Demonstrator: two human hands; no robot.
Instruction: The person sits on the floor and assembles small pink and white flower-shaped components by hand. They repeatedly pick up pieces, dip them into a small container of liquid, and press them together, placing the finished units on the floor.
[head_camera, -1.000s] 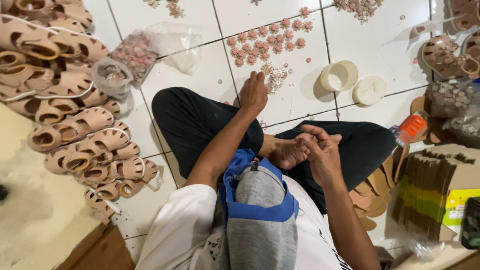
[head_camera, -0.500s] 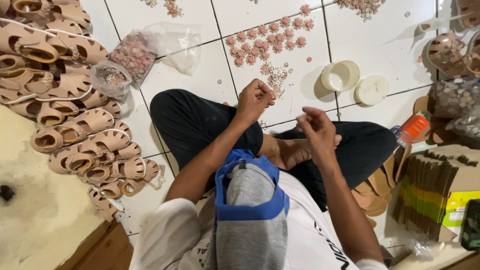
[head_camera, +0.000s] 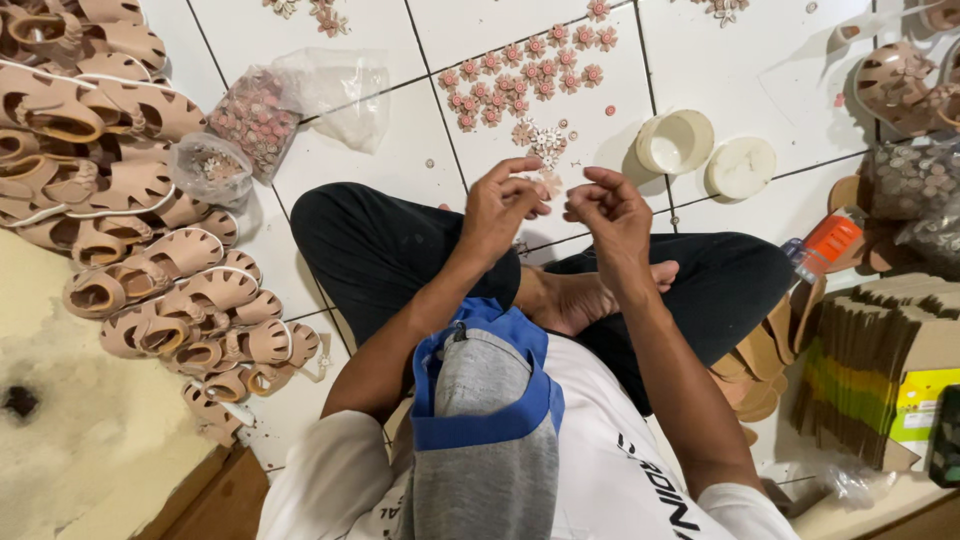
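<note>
A small flower trim piece (head_camera: 548, 184) sits pinched between both hands — left hand (head_camera: 500, 205), right hand (head_camera: 608, 208) — fingers clenched around it, above the tiled floor (head_camera: 400, 170).

I wear a white T-shirt (head_camera: 620, 490) with short sleeves and black lettering on the front, plus black trousers (head_camera: 380, 250). My cap (head_camera: 485, 420) is grey with a blue brim and blue trim. My hands (head_camera: 500, 205), forearms and feet (head_camera: 580, 295) are bare.
</note>
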